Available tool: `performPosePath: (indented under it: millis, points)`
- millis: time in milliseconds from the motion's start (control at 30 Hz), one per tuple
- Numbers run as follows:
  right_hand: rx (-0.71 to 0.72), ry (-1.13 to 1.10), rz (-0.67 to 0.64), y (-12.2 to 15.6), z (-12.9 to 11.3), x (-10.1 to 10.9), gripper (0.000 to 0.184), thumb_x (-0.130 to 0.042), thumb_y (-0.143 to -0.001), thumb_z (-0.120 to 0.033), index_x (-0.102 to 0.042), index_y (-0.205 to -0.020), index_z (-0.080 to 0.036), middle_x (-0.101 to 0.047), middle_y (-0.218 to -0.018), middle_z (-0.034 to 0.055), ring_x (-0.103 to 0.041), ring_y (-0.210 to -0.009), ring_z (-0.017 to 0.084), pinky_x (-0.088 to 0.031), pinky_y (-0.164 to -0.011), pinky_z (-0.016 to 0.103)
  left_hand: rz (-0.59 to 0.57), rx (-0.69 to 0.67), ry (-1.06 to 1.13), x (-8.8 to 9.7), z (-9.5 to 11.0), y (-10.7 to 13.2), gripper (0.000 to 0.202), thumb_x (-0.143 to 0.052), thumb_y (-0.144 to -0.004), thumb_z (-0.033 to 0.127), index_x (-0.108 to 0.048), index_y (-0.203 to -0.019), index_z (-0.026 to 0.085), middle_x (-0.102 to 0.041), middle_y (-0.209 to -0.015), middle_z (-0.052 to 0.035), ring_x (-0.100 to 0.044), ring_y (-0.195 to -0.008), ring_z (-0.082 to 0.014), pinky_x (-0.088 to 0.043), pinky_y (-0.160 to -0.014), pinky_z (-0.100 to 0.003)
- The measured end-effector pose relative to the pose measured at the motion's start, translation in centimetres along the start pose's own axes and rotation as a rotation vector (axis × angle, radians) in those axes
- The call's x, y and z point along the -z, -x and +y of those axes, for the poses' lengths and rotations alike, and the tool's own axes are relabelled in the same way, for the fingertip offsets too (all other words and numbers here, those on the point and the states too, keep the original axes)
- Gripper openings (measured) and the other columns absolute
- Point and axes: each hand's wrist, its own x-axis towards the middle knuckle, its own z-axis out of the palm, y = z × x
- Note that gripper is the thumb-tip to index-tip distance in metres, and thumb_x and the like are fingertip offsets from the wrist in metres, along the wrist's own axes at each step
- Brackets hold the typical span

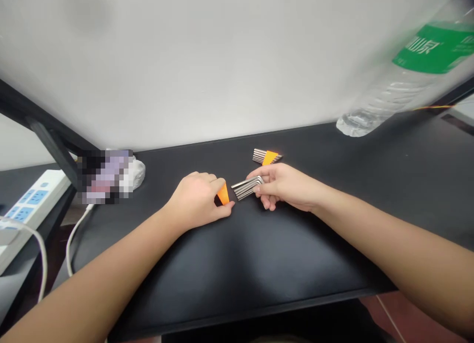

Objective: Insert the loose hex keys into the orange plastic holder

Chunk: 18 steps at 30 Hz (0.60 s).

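Observation:
My left hand (196, 202) rests on the black tabletop (237, 254), its fingers pinching a small orange tab (223, 193). Just to the right, my right hand (283, 187) grips a bundle of steel hex keys (247, 187) by their bent ends, the long arms pointing toward the orange tab. The two hands are close but not touching. Beyond my right fingers, a second bundle of hex keys (264, 156) lies on the table, wrapped with an orange band.
A clear plastic water bottle (403, 76) with a green label is blurred at the upper right. At the far left are a white power strip (31, 202), a white cable (72, 244), and a pixelated object (105, 177) beside something white and crumpled (137, 172). A white wall rises behind the table.

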Motion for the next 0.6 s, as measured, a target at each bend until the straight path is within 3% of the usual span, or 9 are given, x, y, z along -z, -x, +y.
performPosePath:
  millis: [233, 367, 600]
  points:
    - [0.067, 0.538, 0.087, 1.0, -0.3, 0.5, 0.043, -0.066, -0.091, -0.028, -0.060, -0.133, -0.022, -0.069, -0.070, -0.0009, -0.061, -0.043, 0.015, -0.051, -0.044, 0.028, -0.010, 0.021, -0.005, 0.1, -0.2, -0.2, 0.033, -0.063, -0.088, 0.053, -0.063, -0.086, 0.020, -0.063, -0.077, -0.0033, -0.060, -0.071, -0.0207, -0.043, -0.068, -0.036]
    - [0.190, 0.883, 0.135, 1.6, -1.1, 0.7, 0.023, -0.062, -0.093, -0.031, -0.069, -0.113, -0.022, -0.072, -0.076, -0.0010, -0.064, -0.055, 0.013, -0.048, -0.057, 0.027, -0.010, 0.028, -0.011, 0.0, -0.2, -0.3, 0.034, -0.062, -0.088, 0.054, -0.063, -0.087, 0.020, -0.063, -0.078, -0.0035, -0.060, -0.072, -0.0209, -0.043, -0.069, -0.037]
    - [0.356, 1.220, 0.111, 2.7, -2.2, 1.2, 0.024, -0.055, -0.099, -0.035, -0.076, -0.098, -0.023, -0.073, -0.084, 0.0044, -0.066, -0.075, 0.019, -0.045, -0.068, 0.031, -0.004, 0.039, -0.006, -0.1, -0.3, -0.3, 0.032, -0.063, -0.088, 0.053, -0.062, -0.085, 0.021, -0.063, -0.077, -0.0032, -0.060, -0.072, -0.0208, -0.043, -0.069, -0.036]
